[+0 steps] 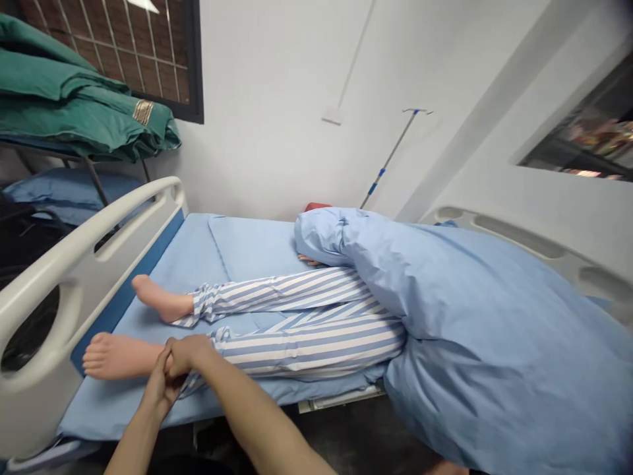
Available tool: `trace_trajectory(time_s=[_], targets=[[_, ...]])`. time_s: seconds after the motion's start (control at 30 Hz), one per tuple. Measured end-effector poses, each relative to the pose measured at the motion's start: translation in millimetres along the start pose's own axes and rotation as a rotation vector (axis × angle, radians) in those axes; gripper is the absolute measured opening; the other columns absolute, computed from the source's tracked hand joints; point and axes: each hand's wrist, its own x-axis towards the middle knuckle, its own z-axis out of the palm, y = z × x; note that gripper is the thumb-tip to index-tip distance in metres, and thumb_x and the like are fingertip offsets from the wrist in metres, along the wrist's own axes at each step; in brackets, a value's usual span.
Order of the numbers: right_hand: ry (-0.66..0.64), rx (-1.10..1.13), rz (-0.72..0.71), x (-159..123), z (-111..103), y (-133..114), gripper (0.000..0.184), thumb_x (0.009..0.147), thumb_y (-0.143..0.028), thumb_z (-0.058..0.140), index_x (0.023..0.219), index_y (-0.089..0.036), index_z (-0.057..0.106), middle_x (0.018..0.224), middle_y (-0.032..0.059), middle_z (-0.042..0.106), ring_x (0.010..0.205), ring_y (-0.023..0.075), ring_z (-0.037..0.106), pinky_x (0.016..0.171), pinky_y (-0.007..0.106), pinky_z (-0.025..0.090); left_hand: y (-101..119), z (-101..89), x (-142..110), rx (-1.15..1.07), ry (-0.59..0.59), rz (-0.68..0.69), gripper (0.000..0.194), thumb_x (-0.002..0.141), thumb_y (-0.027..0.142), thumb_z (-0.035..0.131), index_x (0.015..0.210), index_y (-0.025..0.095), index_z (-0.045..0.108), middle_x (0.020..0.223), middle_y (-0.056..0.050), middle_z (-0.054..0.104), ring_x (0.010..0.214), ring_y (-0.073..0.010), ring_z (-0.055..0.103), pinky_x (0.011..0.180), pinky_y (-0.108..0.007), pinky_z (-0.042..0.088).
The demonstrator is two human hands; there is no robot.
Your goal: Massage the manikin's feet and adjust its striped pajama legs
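Fingers [172, 348] of the left hand [158, 389] and right hand [186, 353] clenched around a bare ankle [151, 359] right by the striped pajama cuff [215, 340], blue mattress [99, 409] just under them, raised bed rail [79, 241] just past the toes, there to stop anyone rolling off.

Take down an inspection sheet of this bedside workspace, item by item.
surface: blue sheet on a hospital bed, with a white bed rail along one side.
job's things: bare foot and striped pajama trousers of a lying figure, whose other bare foot lies beside.
clutter: blue duvet heaped over the upper body; red object partly hidden behind it.
grippers: left hand and right hand meet at the ankle, near the trouser cuff.
cables: nothing seen.
surroundings: IV pole, folded green cloth on a rack, window showing brickwork.
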Motion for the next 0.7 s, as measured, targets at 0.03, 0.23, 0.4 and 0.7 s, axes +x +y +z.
trace_trajectory(time_s=[0.03,0.23,0.4,0.7], targets=[[-0.022,0.001,0.016,6,3,4,0.036,0.089,-0.038,0.053,0.115,-0.014,0.054,0.111,0.0079,0.058,0.095,0.0192,0.059,0.081,0.039,0.051,-2,-2.2,0,-0.021,-0.025,0.02,0.028,0.084,0.03,0.053,0.104,0.013,0.062,0.073,-0.004,0.069,0.06,-0.0143,0.063,0.057,-0.024,0.053],[-0.082,-0.073,0.092,24,16,17,0.06,0.072,-0.046,0.063,0.119,-0.012,0.049,0.105,0.0149,0.065,0.086,0.0284,0.064,0.07,0.042,0.052,-14,-17.0,9,-0.105,-0.059,0.079,0.031,0.087,0.025,0.052,0.116,0.017,0.059,0.088,-0.003,0.07,0.075,-0.0114,0.065,0.067,-0.02,0.054],[0.037,-0.227,0.056,12,26,10,0.049,0.071,-0.037,0.055,0.113,-0.013,0.047,0.106,0.0136,0.065,0.087,0.0295,0.065,0.068,0.043,0.053,-30,-14.8,14,-0.177,0.042,0.233,0.028,0.087,0.031,0.054,0.108,0.016,0.063,0.095,-0.006,0.069,0.075,-0.0121,0.065,0.064,-0.021,0.054],[0.336,-0.345,0.08,-13,50,-12,0.066,0.074,-0.032,0.059,0.131,-0.007,0.034,0.121,0.0203,0.053,0.111,0.03,0.05,0.091,0.048,0.041,-71,-35.3,-38,-0.058,0.25,0.327,0.018,0.085,0.024,0.048,0.086,0.012,0.061,0.073,-0.009,0.067,0.063,-0.0157,0.064,0.06,-0.026,0.052]])
